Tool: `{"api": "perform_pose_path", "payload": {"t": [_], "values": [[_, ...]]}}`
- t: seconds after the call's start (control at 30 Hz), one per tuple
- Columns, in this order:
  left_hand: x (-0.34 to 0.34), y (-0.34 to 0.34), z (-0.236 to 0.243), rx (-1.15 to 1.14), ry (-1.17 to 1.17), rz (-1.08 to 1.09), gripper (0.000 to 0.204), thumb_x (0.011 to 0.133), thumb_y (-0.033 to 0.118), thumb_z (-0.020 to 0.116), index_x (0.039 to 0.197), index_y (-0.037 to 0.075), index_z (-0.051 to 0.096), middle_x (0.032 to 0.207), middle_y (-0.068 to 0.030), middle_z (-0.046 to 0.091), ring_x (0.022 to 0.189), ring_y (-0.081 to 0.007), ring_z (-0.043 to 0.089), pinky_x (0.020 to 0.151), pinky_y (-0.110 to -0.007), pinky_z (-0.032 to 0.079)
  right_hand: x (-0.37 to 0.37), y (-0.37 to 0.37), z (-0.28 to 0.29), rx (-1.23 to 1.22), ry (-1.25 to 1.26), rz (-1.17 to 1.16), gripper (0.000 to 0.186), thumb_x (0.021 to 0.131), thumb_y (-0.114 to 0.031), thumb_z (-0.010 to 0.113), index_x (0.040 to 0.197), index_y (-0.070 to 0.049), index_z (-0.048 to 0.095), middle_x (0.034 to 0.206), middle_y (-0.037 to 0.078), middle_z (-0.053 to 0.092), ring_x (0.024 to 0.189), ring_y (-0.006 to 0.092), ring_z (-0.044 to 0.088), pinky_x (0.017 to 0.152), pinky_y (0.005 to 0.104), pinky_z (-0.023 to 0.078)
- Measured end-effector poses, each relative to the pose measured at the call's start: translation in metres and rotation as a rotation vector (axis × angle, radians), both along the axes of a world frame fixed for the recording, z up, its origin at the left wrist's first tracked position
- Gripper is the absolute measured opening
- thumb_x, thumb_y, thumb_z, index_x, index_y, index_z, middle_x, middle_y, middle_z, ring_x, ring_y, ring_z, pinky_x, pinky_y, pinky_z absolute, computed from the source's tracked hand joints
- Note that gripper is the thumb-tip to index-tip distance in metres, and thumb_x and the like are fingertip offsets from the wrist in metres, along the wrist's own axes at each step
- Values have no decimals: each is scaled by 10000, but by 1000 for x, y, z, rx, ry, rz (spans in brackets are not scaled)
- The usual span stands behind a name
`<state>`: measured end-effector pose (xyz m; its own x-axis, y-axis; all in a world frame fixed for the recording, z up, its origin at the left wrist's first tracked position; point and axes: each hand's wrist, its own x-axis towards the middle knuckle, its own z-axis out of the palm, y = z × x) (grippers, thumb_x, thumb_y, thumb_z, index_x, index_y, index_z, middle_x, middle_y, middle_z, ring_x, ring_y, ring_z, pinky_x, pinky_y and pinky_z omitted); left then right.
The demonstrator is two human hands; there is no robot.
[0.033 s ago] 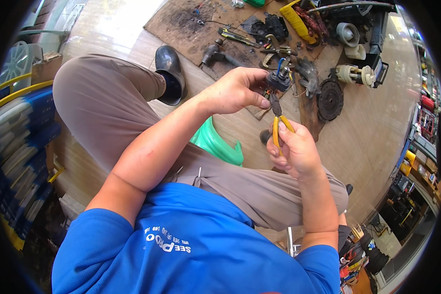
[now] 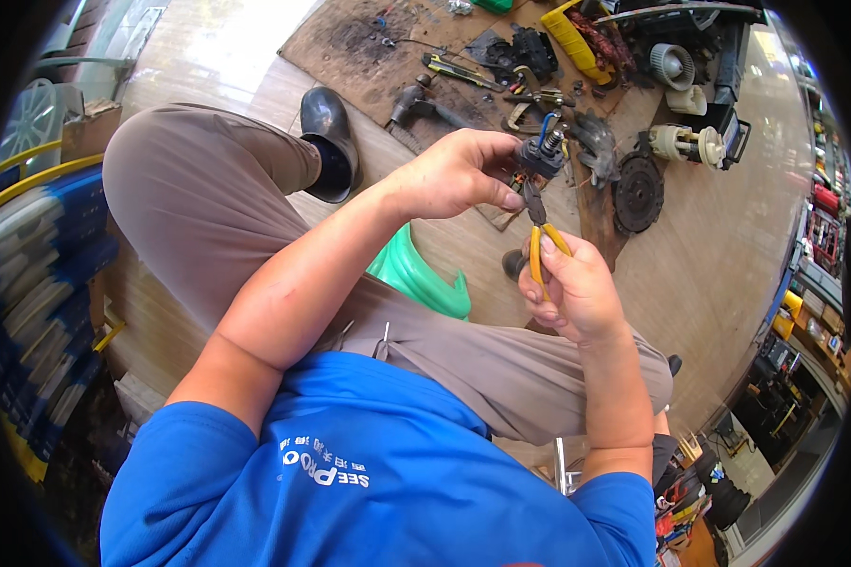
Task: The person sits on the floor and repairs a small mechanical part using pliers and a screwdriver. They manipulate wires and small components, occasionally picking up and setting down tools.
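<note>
My left hand (image 2: 468,175) is closed around a small dark round part (image 2: 542,158) with a metal spring on top and a blue wire. Coloured bits, perhaps wire ends, show on its underside beside my fingertips. My right hand (image 2: 577,288) grips a pair of pliers (image 2: 537,231) by its yellow handles. The dark jaws point away from me and reach the underside of the part, near my left thumb. Whether they pinch anything there is too small to tell.
Beyond my hands, a stained board (image 2: 350,57) bears a hammer (image 2: 411,106), a utility knife (image 2: 459,70) and a grey glove (image 2: 596,146). To the right lie a black disc (image 2: 637,194) and a white pump-like unit (image 2: 687,145). A green plastic piece (image 2: 416,274) sits between my legs.
Both hands keep their grips. The pliers and my right hand have shifted very slightly right, and the dark part has tilted a little.
</note>
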<state>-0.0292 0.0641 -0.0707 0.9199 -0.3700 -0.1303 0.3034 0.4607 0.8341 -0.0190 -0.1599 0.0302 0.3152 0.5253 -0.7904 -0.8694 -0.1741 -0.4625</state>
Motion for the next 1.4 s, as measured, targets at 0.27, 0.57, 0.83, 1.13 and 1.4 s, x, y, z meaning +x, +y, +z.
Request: {"api": "perform_pose_path", "payload": {"t": [0.27, 0.57, 0.83, 1.13, 1.4], "values": [[-2, 5, 5, -158, 94, -139, 452, 884, -27, 713, 1325, -16, 613, 1165, -74, 709, 1066, -153, 671, 943, -312, 551, 11, -18, 0, 49, -65, 216, 280, 1083, -310, 530, 1034, -37, 571, 686, 84, 598, 441, 75, 461, 398, 216, 340], [-1, -5, 0, -209, 212, -28, 351, 954, 63, 686, 1265, -52, 572, 1035, -134, 718, 886, -216, 750, 737, -331, 640, 6, -15, -1, 54, -287, 153, 327, 1056, -276, 579, 1174, 28, 586, 830, 145, 678, 566, 152, 597, 464, 234, 431], [0, -5, 4, -146, 261, -21, 367, 942, 46, 698, 1286, -22, 588, 1100, -102, 712, 953, -200, 730, 818, -364, 637, 4, -15, -7, 41, -428, 48, 338, 1037, -236, 582, 1243, 33, 570, 939, 139, 684, 747, 195, 688, 551, 274, 568], [0, -7, 7, -13, 242, 19, 333, 914, 46, 731, 1221, -15, 619, 1023, -91, 726, 904, -176, 733, 768, -325, 627, 12, -6, -1, -281, -408, 297, 245, 1023, -187, 583, 1141, 16, 654, 889, 77, 697, 723, 143, 684, 534, 246, 530], [2, -7, 14, 93, 242, 6, 325, 904, 69, 754, 1203, 2, 644, 1009, -62, 736, 882, -137, 718, 744, -292, 608, 11, -14, -27, -525, -848, 342, 299, 997, -116, 586, 1249, 40, 626, 826, 120, 698, 664, 152, 669, 613, 306, 519]]}}
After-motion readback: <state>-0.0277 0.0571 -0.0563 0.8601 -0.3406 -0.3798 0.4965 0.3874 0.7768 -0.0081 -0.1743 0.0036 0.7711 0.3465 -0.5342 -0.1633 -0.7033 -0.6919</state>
